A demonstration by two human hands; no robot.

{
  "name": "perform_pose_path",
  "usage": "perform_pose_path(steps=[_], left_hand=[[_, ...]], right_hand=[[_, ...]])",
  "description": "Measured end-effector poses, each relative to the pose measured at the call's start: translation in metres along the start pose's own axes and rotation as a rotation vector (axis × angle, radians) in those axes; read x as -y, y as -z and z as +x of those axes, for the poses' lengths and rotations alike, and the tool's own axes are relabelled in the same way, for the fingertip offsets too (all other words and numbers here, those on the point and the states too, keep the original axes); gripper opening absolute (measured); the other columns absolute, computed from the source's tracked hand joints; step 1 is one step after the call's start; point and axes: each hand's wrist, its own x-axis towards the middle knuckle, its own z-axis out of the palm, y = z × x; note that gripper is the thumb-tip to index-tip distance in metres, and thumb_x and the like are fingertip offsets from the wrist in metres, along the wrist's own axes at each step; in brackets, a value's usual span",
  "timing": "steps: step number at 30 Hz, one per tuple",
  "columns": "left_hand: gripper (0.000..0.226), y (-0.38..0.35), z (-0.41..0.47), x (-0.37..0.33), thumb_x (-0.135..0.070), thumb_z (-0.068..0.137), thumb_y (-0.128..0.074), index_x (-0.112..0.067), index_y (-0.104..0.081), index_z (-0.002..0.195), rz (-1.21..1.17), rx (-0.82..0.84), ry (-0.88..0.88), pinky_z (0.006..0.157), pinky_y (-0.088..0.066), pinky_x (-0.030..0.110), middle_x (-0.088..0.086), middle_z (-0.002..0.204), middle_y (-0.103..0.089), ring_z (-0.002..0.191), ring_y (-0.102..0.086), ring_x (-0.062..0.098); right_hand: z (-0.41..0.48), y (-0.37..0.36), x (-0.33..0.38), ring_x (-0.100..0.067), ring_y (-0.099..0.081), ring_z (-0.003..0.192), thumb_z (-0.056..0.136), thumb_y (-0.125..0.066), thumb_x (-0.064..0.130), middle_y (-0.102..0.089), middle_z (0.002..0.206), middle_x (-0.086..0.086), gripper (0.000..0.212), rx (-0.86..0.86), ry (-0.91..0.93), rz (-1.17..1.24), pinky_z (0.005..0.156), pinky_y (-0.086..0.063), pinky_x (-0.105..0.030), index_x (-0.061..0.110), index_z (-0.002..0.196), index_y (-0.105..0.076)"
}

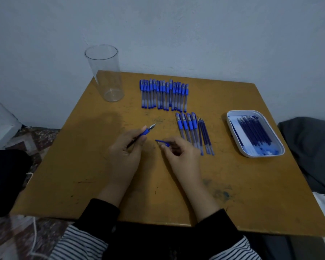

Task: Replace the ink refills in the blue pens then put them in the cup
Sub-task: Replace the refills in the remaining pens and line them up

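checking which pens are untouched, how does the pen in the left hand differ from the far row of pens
The pen in the left hand is uncapped, its metal tip bare; the far row of pens all wear blue caps. The held pen is single and slanted; the row's pens lie side by side on the table. The right hand pinches a blue cap. Both have blue parts.

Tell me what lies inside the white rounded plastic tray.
A bundle of dark blue ink refills lies in the white tray; its blue-stained floor beneath them is hidden.
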Motion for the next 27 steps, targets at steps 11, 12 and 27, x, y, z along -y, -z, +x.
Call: perform_pose_path(steps=[11, 12, 27], left_hand=[[0.024, -0.001, -0.001, 0.000, -0.003, 0.091, -0.071, -0.010, -0.075, 0.114, 0.005, 0.009, -0.022, 0.088, -0.049, 0.015, -0.002, 0.108, -0.073, 0.102, -0.067, 0.002], [0.024, -0.001, -0.001, 0.000, -0.004, 0.091, -0.071, -0.011, -0.075, 0.114, 0.013, 0.012, -0.026, 0.088, -0.049, 0.014, -0.004, 0.108, -0.073, 0.101, -0.067, 0.002], [0.022, -0.002, -0.004, 0.005, -0.011, 0.090, -0.073, -0.017, -0.076, 0.112, 0.070, 0.142, -0.117, 0.087, -0.052, 0.019, -0.011, 0.107, -0.074, 0.099, -0.067, 0.000]], right_hand=[[0.002, -0.007, -0.002, -0.003, -0.057, 0.086, 0.085, -0.076, 0.019, -0.068, 0.092, 0.004, 0.015, -0.045, 0.023, -0.131, 0.075, -0.043, -0.004, 0.013, 0.099, -0.075], [0.002, -0.007, -0.002, -0.003, -0.057, 0.086, 0.085, -0.076, 0.019, -0.068, 0.093, 0.003, 0.015, -0.052, 0.028, -0.143, 0.075, -0.041, -0.003, 0.013, 0.098, -0.075], [0.001, 0.008, 0.004, -0.009, -0.068, 0.095, 0.089, -0.071, 0.014, -0.072, 0.100, 0.002, 0.031, -0.104, -0.181, 0.531, 0.082, -0.055, -0.022, 0.009, 0.120, -0.067]])
